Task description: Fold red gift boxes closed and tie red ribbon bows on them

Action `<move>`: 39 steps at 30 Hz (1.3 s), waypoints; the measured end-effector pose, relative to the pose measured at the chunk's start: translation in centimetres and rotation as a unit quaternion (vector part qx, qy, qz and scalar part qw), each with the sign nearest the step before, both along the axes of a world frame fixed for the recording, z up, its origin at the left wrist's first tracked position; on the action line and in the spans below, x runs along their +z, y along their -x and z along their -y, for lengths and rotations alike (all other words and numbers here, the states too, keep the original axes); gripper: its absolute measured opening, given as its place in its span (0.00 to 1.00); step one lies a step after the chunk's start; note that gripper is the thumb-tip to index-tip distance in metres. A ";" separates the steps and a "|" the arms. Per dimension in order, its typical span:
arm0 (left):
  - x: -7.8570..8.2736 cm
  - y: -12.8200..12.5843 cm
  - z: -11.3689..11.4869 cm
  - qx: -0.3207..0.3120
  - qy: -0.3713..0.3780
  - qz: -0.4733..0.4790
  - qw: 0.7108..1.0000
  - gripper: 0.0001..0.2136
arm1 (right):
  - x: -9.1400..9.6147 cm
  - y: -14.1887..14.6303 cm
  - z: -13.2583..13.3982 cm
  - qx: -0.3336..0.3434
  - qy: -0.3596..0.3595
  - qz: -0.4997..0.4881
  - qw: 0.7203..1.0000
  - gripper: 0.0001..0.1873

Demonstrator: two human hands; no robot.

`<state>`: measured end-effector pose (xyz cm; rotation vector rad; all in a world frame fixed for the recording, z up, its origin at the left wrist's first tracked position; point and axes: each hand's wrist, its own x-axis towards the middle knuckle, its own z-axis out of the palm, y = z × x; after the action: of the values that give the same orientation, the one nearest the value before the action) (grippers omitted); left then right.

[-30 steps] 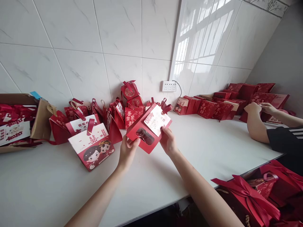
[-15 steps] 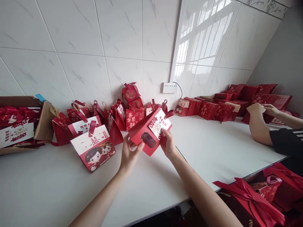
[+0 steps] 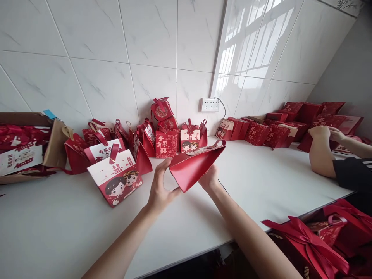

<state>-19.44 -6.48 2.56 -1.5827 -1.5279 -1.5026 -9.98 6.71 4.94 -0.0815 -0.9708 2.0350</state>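
Above the white tabletop [image 3: 186,232] I hold a red gift box [image 3: 195,167] with a ribbon loop at its far top end. Its plain triangular side now faces me. My left hand [image 3: 161,188] grips the lower left corner, thumb below and fingers above. At the back right of the box, my right hand [image 3: 209,178] supports it; its fingers are hidden behind the cardboard. Left of my hands a white and red gift box [image 3: 117,178] with two cartoon faces stands tilted back against other boxes.
Several red gift boxes [image 3: 165,143] stand along the tiled wall. A cardboard carton [image 3: 55,143] of boxes sits at the left. Red bags with bows [image 3: 308,248] are at the lower right. Another person's hands [image 3: 322,135] work among boxes at the right, below a power strip [image 3: 209,104].
Both my hands have turned the red gift box, so its windowed, tagged face has swung away and its triangular side shows. The view has shifted slightly.
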 end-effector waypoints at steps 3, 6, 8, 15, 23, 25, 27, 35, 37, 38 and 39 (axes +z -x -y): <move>-0.2 -0.2 -0.1 -0.018 0.010 0.070 0.997 0.36 | 0.2 -0.2 0.0 0.014 -0.012 0.007 1.000 0.10; -0.2 -0.5 -0.2 -0.039 0.011 0.129 0.991 0.36 | 0.4 -0.4 0.0 0.021 -0.018 -0.009 1.000 0.06; 0.0 -0.7 -0.3 -0.047 0.009 0.172 0.984 0.36 | 0.5 -0.4 0.1 0.023 -0.014 -0.019 0.999 0.06; 1.1 -0.6 -0.5 -0.118 0.038 0.373 0.920 0.28 | 0.3 -0.4 0.2 0.019 -0.002 -0.002 1.000 0.17; 1.4 -1.0 -0.6 -0.216 0.179 0.474 0.834 0.26 | 0.6 -0.4 -0.3 -0.077 0.043 0.020 0.996 0.16; 1.2 -1.4 -0.5 -0.234 0.216 0.471 0.823 0.26 | 0.7 -0.5 -0.5 -0.099 0.056 0.031 0.993 0.17; 0.7 -1.6 -0.6 -0.237 0.223 0.467 0.822 0.26 | 0.7 -0.6 -0.6 -0.114 0.059 0.037 0.991 0.17; -0.6 -1.0 -1.1 -0.213 0.219 0.488 0.818 0.27 | 0.7 -0.9 0.2 -0.154 -0.114 0.044 0.980 0.16; -0.4 -1.0 -0.9 -0.214 0.233 0.487 0.814 0.27 | 0.6 -1.1 0.4 -0.159 -0.151 0.047 0.975 0.16; -0.3 -1.0 -0.8 -0.214 0.236 0.484 0.815 0.26 | 0.7 -1.1 0.4 -0.162 -0.160 0.049 0.972 0.16; -0.2 -1.1 -0.7 -0.214 0.237 0.482 0.816 0.25 | 0.7 -1.2 0.4 -0.165 -0.166 0.050 0.971 0.16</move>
<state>-18.39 -5.75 2.35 -1.5441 -2.3224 -2.6005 -8.81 6.29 5.60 -0.1554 -1.2590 1.5590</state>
